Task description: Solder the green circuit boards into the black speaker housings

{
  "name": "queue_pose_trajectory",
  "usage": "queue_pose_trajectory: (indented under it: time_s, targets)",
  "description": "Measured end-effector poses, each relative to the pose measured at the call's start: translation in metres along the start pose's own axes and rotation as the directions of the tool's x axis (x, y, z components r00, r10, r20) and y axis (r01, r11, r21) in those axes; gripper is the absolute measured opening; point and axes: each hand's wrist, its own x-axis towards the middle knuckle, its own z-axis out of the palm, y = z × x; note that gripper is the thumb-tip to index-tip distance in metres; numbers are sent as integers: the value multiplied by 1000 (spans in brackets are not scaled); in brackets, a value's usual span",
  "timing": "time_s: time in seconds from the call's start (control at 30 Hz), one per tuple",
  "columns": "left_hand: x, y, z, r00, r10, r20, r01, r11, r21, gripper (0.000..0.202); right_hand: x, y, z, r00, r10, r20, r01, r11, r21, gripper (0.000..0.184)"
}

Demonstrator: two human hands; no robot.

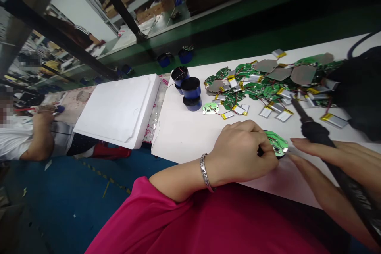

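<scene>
My left hand (pixel 244 152), with a silver bracelet at the wrist, is closed on a round green circuit board (pixel 277 143) that appears to sit in a dark round case. Its fingers cover the board's near left side. My right hand (pixel 339 166) holds a black soldering iron (pixel 339 166), whose handle slants across the hand and whose metal shaft points up and left. Thumb and forefinger of that hand reach to the board's right edge. Beyond both hands lies a pile of green circuit boards (pixel 256 89) wired to silver flat batteries (pixel 284 115).
Blue-black round cases (pixel 192 94) are stacked left of the pile on the white table (pixel 181 139). A white foam slab (pixel 116 111) lies further left. A blurred black object (pixel 361 91) stands at right. Another person (pixel 29 131) sits at far left.
</scene>
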Motion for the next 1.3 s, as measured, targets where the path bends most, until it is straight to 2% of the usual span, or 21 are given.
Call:
queue_pose_trajectory:
  time_s: [0.2,0.33,0.6,0.73,0.83,0.93,1.1,1.2,1.3]
  targets:
    - [-4,-2,-1,1000,14,-10,-14,1000,-7,14,3,-12,-1,990,-139,13,139,990,-4,23]
    - [-9,-1,-2,999,-4,-40,2,999,-50,11,1,-23,0,999,-50,4,50,998,30,24]
    - [-19,3,8,959,-82,-271,53,992,-111,4,-7,-30,7,999,38,28,-40,997,66,28]
    - [-21,3,14,940,-60,-337,44,997,-57,4,-14,-29,10,995,97,2,-97,995,-13,34]
    - [-21,3,17,928,-2,-372,-13,999,-36,5,-22,-30,12,989,150,1,-149,987,-63,42]
    - [-19,2,17,938,47,-345,-75,995,-70,7,-22,-31,11,987,160,3,-159,984,-75,43]
    - [-17,1,11,963,35,-268,-57,995,-76,6,-8,-33,9,998,70,-5,-71,997,-10,34]
    - [-17,0,11,959,35,-281,-57,996,-70,6,-1,-32,6,1000,2,-7,-2,999,44,32]
    - [-17,0,15,947,-3,-321,-20,998,-67,7,1,-34,4,1000,9,-2,-9,998,58,30]
